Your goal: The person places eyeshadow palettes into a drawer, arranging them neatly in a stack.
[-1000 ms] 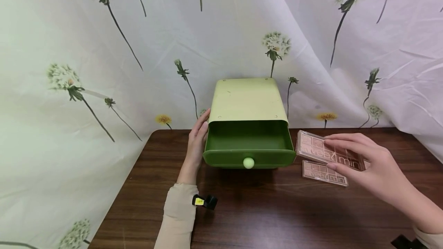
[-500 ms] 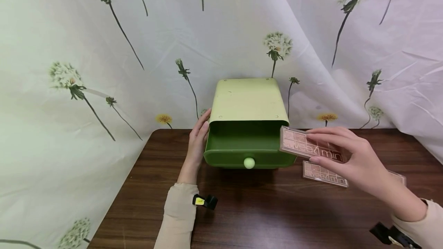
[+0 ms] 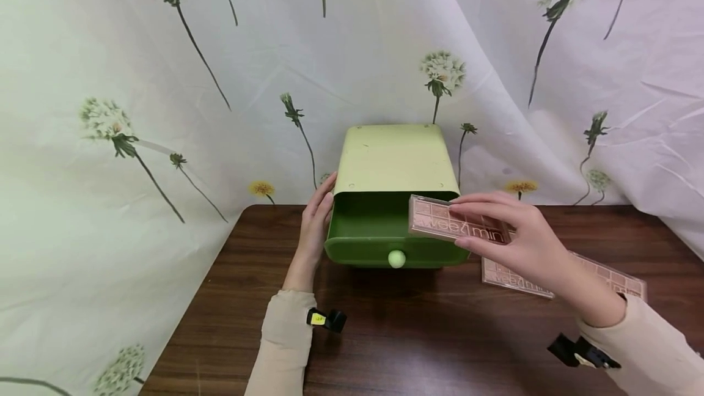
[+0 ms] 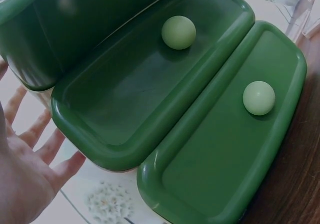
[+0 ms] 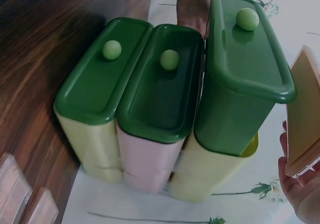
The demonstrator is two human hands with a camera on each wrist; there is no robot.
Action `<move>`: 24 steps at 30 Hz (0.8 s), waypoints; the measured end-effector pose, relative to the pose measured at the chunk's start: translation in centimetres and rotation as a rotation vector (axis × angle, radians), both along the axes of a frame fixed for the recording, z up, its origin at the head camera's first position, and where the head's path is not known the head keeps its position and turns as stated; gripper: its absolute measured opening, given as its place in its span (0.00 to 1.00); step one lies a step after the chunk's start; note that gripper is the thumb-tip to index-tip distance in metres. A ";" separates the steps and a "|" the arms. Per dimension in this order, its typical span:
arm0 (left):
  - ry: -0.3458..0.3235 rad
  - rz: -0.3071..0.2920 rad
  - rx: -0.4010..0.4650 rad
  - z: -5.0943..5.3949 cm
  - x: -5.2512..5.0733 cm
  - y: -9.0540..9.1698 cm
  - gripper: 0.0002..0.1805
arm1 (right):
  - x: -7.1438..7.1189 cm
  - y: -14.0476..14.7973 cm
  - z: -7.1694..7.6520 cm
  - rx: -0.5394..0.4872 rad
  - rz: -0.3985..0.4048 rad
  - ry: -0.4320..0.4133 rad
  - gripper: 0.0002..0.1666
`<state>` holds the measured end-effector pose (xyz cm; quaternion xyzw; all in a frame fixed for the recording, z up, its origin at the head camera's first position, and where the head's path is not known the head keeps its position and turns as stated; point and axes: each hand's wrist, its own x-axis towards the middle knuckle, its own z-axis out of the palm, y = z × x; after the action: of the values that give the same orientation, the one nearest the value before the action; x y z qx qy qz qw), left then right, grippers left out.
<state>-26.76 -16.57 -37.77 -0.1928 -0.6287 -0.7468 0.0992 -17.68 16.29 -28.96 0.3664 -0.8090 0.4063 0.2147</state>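
palette [image 3: 453, 223] is right of centre in the head view, pinched between thumb and fingers of the right hand [image 3: 525, 240], its left end overlapping the drawer [image 3: 365, 252]. that drawer stands pulled out of the box [image 3: 397, 157], and the left hand [image 3: 313, 228] rests along the box's left side. one palette is lifted but not yet inside; a second palette [image 3: 513, 277] and third palette [image 3: 613, 274] lie lower right on the table [image 3: 412, 335].

left wrist view: the left hand, lower left, has spread, nearly straight fingers and grips nothing; the middle drawer [image 4: 125, 83] and bottom drawer [image 4: 210, 144] are closed.

right wrist view: the held palette is at the right edge, outside the drawer; two others show lower left.
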 end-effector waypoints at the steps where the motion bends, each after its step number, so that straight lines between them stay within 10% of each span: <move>1: -0.001 -0.002 0.000 0.0 0.0 0.0 0.29 | -0.1 -0.2 0.0 0.003 -0.004 -0.007 0.31; 24: -0.004 0.025 -0.023 0.0 0.0 0.1 0.28 | -3.0 -4.2 0.5 0.103 0.084 -0.401 0.19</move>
<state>-26.76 -16.50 -37.75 -0.1843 -0.6397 -0.7388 0.1051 -20.68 12.11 -28.42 0.3219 -0.8393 0.4379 0.0132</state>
